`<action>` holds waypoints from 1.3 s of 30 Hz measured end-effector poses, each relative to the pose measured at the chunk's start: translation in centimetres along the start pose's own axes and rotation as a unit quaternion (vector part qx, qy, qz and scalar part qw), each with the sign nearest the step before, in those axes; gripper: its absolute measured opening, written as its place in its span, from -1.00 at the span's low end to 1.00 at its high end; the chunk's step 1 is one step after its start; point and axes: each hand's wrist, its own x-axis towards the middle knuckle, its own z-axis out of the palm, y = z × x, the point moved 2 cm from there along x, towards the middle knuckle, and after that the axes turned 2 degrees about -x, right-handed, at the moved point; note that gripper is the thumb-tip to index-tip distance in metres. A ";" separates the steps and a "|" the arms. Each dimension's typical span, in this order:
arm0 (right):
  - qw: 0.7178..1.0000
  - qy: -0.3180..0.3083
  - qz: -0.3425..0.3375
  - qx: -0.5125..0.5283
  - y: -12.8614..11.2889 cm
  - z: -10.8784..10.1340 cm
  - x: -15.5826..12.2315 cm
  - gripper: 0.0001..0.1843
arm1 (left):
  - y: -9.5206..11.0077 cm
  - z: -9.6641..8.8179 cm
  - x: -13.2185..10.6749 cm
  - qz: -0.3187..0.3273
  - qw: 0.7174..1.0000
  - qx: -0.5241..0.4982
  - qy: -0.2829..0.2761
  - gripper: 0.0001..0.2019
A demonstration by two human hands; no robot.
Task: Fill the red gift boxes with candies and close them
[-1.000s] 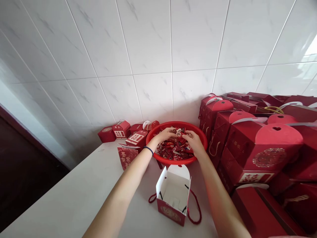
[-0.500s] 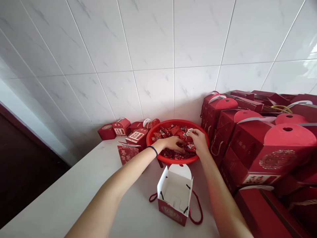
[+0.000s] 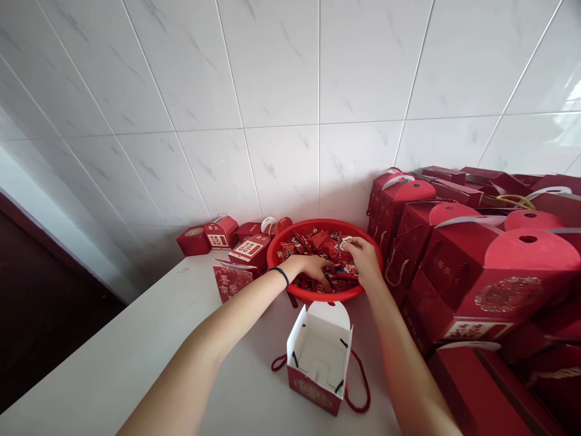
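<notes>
A red plastic basin (image 3: 276, 251) full of red-wrapped candies (image 3: 318, 241) stands against the tiled wall. Both hands are inside it. My left hand (image 3: 311, 267) lies over the candies near the front rim with its fingers curled down into them. My right hand (image 3: 365, 260) is closed in a pinch on a small white-and-red candy (image 3: 347, 243). In front of the basin an open red gift box (image 3: 319, 356) with a white inside and red cord handles stands on the white counter (image 3: 149, 357), empty.
A large stack of closed red gift boxes (image 3: 481, 266) fills the right side. Several small red boxes (image 3: 222, 233) line the wall left of the basin, with a flat red box (image 3: 231, 281) in front. The counter's left edge drops to a dark floor.
My left hand slid from the basin's far side toward its front rim. My right hand picked up a white-and-red candy and holds it. The view shifted slightly.
</notes>
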 end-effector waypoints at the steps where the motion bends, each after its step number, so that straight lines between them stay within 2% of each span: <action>1: 1.000 -0.001 0.001 0.001 0.0 0.0 0.0 -0.69 | -0.1 0.1 0.0 0.001 1.000 -0.008 -0.002 -0.27; 4: 1.000 0.000 0.003 0.002 -0.1 0.0 -0.1 -0.69 | -0.2 0.2 0.3 0.021 0.999 -0.046 -0.011 -0.34; 8: 1.000 0.004 0.007 0.005 -0.3 0.0 -0.2 -0.69 | -0.3 0.0 0.5 0.041 0.996 -0.081 -0.001 -0.59; 11: 1.000 0.007 0.006 0.010 -0.4 0.1 -0.3 -0.69 | -0.7 -0.6 0.4 0.056 0.992 -0.104 0.037 -0.72; 13: 1.000 0.007 0.005 0.013 -0.4 0.1 -0.3 -0.68 | -1.3 -1.1 0.3 0.065 0.987 -0.125 0.084 -0.76; 17: 1.000 0.007 0.006 0.017 -0.4 0.1 -0.3 -0.68 | -2.6 -1.9 0.3 0.061 0.967 -0.155 0.192 -0.78; 20: 1.000 0.006 0.010 0.017 -0.4 0.1 -0.4 -0.68 | -3.2 -2.2 0.5 0.058 0.954 -0.169 0.241 -0.76; 34: 1.000 -0.004 0.010 0.014 -0.4 0.0 -0.3 -0.69 | -3.4 -2.5 0.3 0.038 0.929 -0.190 0.316 -0.66; 39: 1.000 -0.009 0.009 0.013 -0.6 0.0 -0.5 -0.68 | -3.6 -2.5 0.3 0.010 0.932 -0.171 0.319 -0.73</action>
